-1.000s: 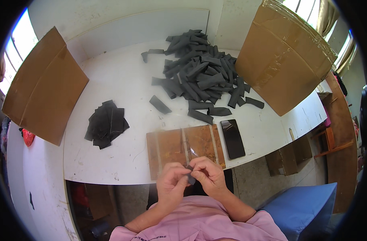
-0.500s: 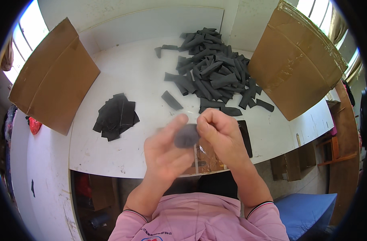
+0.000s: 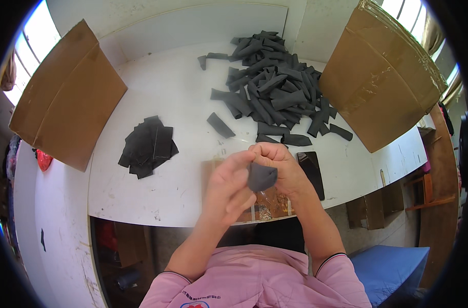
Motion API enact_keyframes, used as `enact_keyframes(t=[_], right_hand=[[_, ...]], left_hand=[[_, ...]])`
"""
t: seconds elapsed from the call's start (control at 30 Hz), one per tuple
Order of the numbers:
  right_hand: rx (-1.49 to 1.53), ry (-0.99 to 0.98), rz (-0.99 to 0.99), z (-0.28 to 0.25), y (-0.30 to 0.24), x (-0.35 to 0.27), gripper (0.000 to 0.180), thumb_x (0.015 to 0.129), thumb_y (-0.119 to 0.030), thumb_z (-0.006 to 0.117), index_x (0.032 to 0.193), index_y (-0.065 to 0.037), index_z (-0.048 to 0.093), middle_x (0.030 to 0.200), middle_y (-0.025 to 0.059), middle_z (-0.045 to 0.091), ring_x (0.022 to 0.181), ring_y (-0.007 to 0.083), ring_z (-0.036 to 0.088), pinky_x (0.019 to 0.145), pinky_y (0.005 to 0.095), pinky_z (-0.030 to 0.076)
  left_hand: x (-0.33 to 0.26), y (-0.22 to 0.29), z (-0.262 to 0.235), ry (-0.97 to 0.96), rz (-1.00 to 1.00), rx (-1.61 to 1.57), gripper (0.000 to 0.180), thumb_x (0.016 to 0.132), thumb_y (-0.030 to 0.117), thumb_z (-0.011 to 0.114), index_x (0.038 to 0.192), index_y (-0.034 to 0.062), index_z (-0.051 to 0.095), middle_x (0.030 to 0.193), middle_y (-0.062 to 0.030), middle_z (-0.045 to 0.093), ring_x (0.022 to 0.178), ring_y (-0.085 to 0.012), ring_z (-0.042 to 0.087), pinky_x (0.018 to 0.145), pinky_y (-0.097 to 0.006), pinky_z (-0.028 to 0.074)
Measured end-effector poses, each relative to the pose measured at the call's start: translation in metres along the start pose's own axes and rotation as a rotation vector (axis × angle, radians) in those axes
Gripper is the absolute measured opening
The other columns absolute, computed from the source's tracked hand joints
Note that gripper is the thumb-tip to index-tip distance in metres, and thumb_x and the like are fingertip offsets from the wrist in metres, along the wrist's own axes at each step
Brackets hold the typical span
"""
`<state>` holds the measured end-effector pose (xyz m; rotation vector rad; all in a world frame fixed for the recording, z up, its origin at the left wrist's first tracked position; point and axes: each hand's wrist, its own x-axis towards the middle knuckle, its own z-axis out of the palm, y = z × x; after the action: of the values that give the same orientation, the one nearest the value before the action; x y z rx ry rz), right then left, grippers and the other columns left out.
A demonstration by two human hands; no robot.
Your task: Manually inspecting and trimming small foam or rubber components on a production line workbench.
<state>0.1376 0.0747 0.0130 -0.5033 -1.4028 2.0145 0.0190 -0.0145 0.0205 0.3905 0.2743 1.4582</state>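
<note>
In front of me, over the table's near edge, a small dark grey fabric tube (image 3: 262,177) hangs between my hands. My right hand (image 3: 285,167) pinches its upper edge with closed fingers. From the other side my left hand (image 3: 227,184) bends round it, its thumb and fingertips meeting the cloth near the top. The tube's upper end is partly hidden by my fingers. Beyond my hands lies a big heap of similar grey tubes (image 3: 275,77), with one loose tube (image 3: 220,125) apart from it. Flat black fabric pieces (image 3: 149,146) are stacked to the left.
Tall cardboard boxes stand on the left (image 3: 70,97) and right (image 3: 380,77) of the white table (image 3: 167,92). A black phone-like slab (image 3: 311,174) lies beside my right hand. Brown taped cardboard (image 3: 267,205) is below my hands at the edge. A blue bin (image 3: 390,272) sits at lower right.
My left hand has moved right, toward my right hand, and its fingers have closed in on the grey fabric tube. The tube has shifted slightly right.
</note>
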Motion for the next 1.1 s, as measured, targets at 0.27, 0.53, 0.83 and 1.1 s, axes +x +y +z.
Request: enact_keyframes(t=[0.27,0.53,0.83,1.1], right_hand=[[-0.299,0.291,0.210,-0.036,0.087,-0.018,0.022,0.085,-0.022,0.049,0.073,-0.004,0.053,0.063,-0.0033,0.048,0.058,0.0044,0.042,0.052,0.0196,0.034],[-0.841,0.231,-0.511,0.002,0.006,-0.037,0.046,0.076,-0.042,0.058,0.093,0.000,0.053,0.081,0.0092,0.052,0.068,0.0192,0.054,0.058,0.0317,0.043],[-1.307,0.186,-0.501,0.022,-0.022,-0.026,0.024,0.068,-0.023,0.066,0.074,-0.003,0.055,0.065,0.0072,0.051,0.058,0.0239,0.052,0.049,0.0320,0.041],[-1.281,0.102,-0.467,0.001,0.015,-0.024,0.020,0.073,-0.019,0.060,0.073,0.000,0.053,0.062,0.0109,0.049,0.056,0.0286,0.050,0.049,0.0354,0.041]], left_hand=[[0.002,0.001,-0.036,0.231,0.016,-0.025,0.027,0.083,0.003,0.048,0.110,0.0030,0.043,0.076,-0.0070,0.057,0.033,-0.0034,0.027,0.032,-0.018,0.022],[0.008,0.006,-0.016,0.133,0.595,1.282,0.025,0.077,0.004,0.054,0.102,0.0048,0.054,0.087,-0.0066,0.056,0.084,-0.0137,0.052,0.067,-0.026,0.044],[0.004,0.007,-0.008,0.158,0.494,0.773,0.007,0.075,-0.001,0.059,0.082,-0.0012,0.058,0.083,-0.0080,0.059,0.077,-0.0121,0.052,0.071,-0.023,0.041],[0.000,-0.007,-0.035,0.253,0.341,0.756,0.010,0.077,0.005,0.059,0.086,-0.0011,0.057,0.089,-0.0082,0.058,0.079,-0.0114,0.054,0.070,-0.024,0.045]])
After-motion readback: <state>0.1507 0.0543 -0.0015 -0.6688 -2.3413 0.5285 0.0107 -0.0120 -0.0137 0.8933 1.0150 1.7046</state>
